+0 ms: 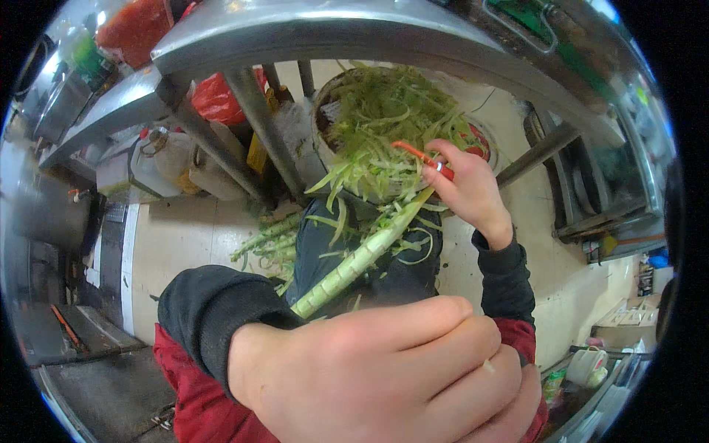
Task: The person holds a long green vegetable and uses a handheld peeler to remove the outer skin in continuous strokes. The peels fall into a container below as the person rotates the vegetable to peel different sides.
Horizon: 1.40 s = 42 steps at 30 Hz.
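Observation:
My right hand [473, 184] is closed around a red-orange peeler [425, 156] above the near right side of a bucket [319, 136] heaped with pale green peelings [388, 111]. A long, light green lettuce stem [354, 269], ringed with leaf scars, lies slantwise over my dark-clothed lap. Its far end points toward the right hand; its near end is hidden behind my left hand. Close to the camera, my left hand [384, 373] has its fingers curled in. Whatever it may hold is hidden. A small pale shred [489, 365] sticks to one of its fingers.
A steel table [354, 44] spans the far side, its legs around the bucket. More green stems [269, 240] lie on the tiled floor to the left. Plastic jugs [162, 159] and a red bag [219, 100] stand at far left. A metal rack [605, 170] stands at right.

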### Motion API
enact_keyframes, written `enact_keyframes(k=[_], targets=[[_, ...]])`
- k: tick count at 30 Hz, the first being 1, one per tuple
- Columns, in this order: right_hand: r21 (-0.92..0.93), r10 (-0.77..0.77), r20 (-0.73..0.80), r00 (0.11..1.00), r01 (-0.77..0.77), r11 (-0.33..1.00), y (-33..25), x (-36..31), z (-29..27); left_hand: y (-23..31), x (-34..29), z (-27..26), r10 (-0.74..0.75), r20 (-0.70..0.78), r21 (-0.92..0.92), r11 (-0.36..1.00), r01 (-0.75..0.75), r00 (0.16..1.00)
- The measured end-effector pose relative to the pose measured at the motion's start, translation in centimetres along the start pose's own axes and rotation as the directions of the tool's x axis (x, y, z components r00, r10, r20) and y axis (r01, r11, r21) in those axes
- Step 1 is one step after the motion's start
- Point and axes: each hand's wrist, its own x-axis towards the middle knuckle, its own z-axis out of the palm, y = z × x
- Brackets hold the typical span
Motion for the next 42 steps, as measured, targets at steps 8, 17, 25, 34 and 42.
enact_keyframes(k=[8,17,25,34,42], targets=[[0.082,0.117,-0.067,0.991,-0.112,0.99,0.5,-1.3,0.1,-1.8,-11.2,-3.7,-0.73,0.424,0.194,0.652,0.733,0.536],[0.185,0.165,-0.167,0.972,-0.134,0.974,1.8,-2.9,-0.3,2.6,-27.4,1.2,-0.937,0.332,0.565,0.291,0.772,0.11],[-0.196,-0.269,-0.202,0.942,0.23,0.953,-5.7,-3.7,-2.9,2.5,-30.7,2.0,-0.926,0.372,0.527,0.27,0.806,0.067],[-0.166,-0.694,-0.236,0.68,0.676,0.718,-14.7,-5.8,-4.6,1.4,-25.8,1.1,-0.936,0.26,0.155,-0.204,0.967,-0.239],[-0.216,-0.758,-0.213,0.616,0.727,0.651,-15.1,-6.6,-4.1,0.4,-25.0,0.3,-0.866,0.43,0.134,-0.218,0.967,-0.255]])
